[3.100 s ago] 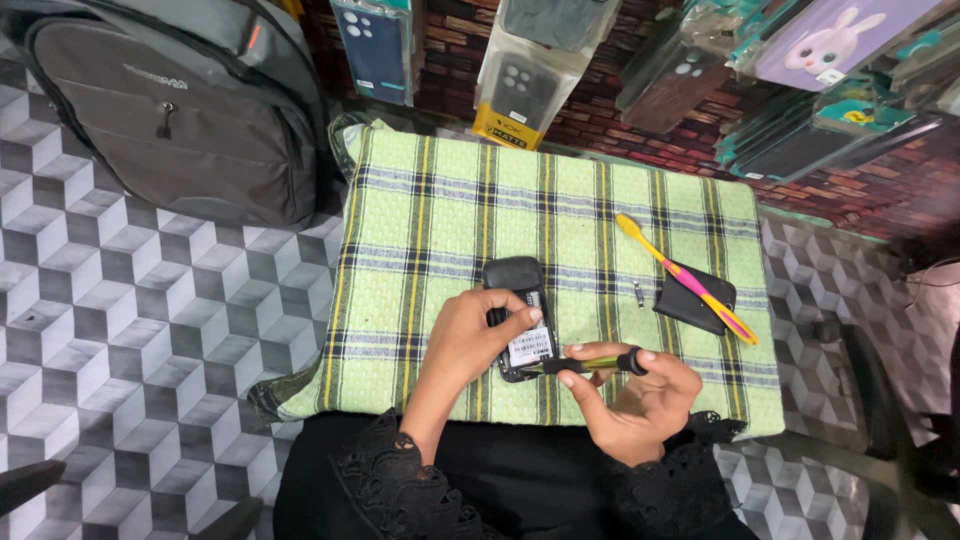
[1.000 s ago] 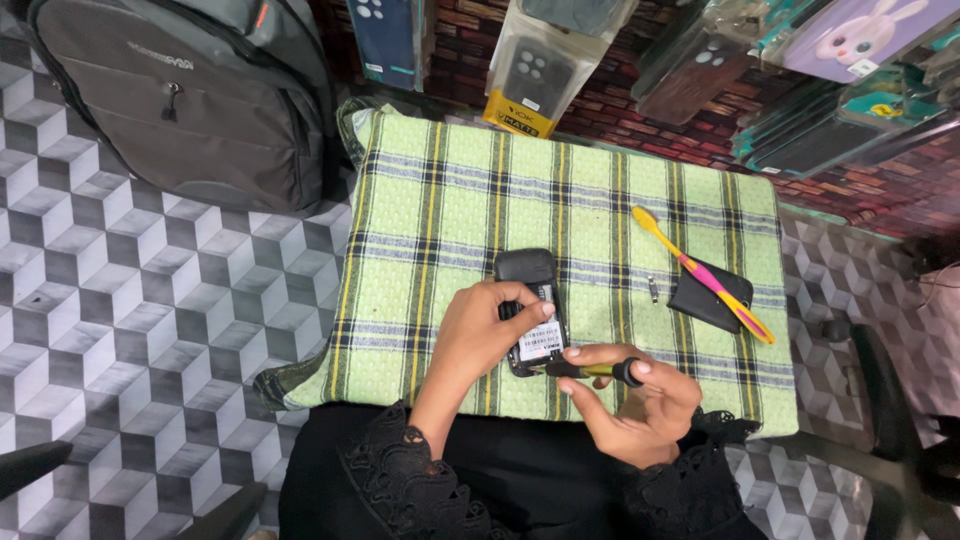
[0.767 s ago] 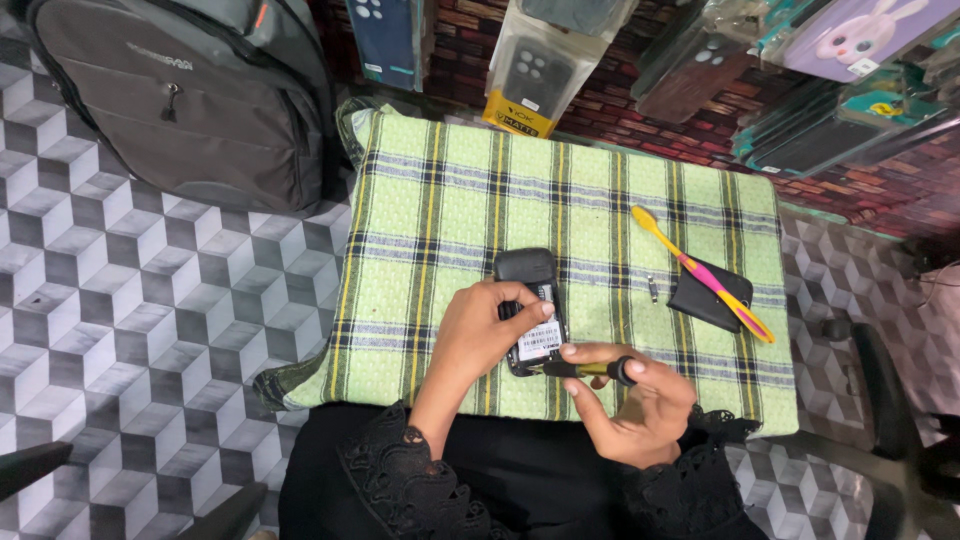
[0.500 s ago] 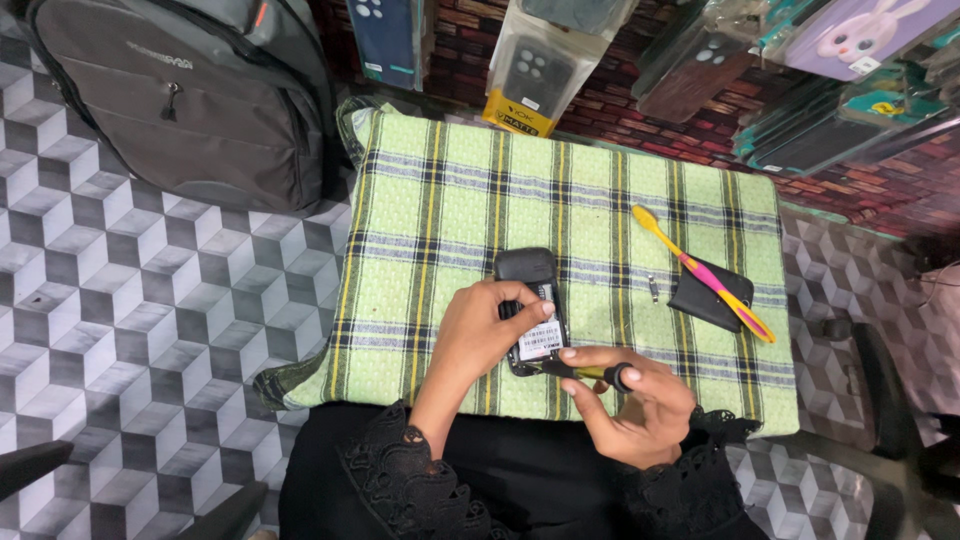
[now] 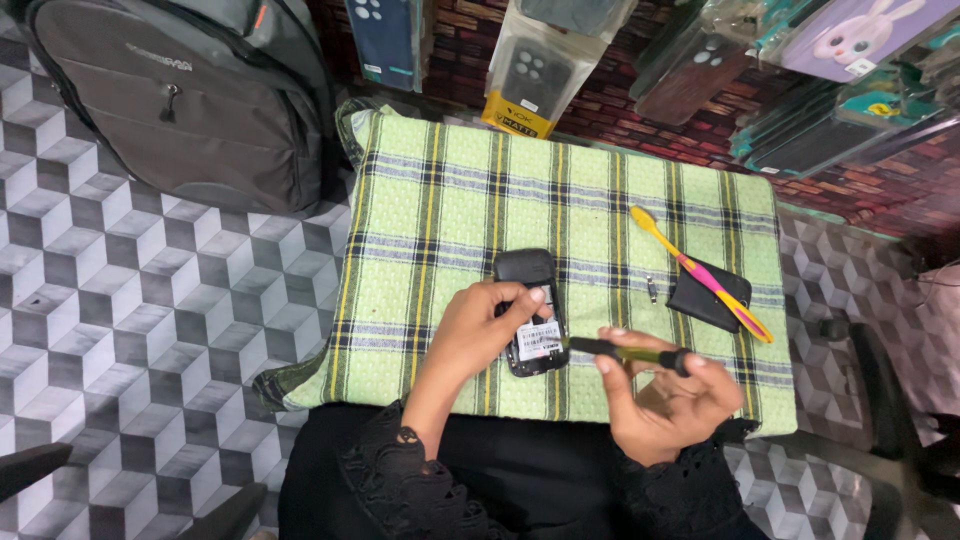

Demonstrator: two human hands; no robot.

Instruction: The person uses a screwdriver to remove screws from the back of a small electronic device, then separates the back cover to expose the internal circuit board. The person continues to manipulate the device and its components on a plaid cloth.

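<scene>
Two of your hands meet over the small black phone [image 5: 531,318] lying opened, back up, on the green plaid cloth [image 5: 440,200]. Your left hand [image 5: 478,335] curls its fingertips onto the phone's upper middle, pinning it flat, wrist bent and forearm running back to the black lace cuff. Your right hand [image 5: 668,400] lies palm up with the fingers closed around a dark-handled screwdriver [image 5: 625,352], held nearly level, its tip at the phone's right edge beside the white label.

Compared with three seconds ago, the screwdriver lies flatter and your right hand sits slightly farther right; over the last second hardly anything shifts.

Beyond your hands, a yellow and pink toothbrush [image 5: 700,273] rests across a black cover piece [image 5: 706,297], with a tiny metal part [image 5: 652,291] just left of it. A grey backpack [image 5: 190,90] stands at the cloth's far left corner, and packaged phone cases [image 5: 530,70] hang along the brick wall, cut off at the top. Your left fingers hide the phone's middle, and the screwdriver's tip is too small to tell whether it touches.
</scene>
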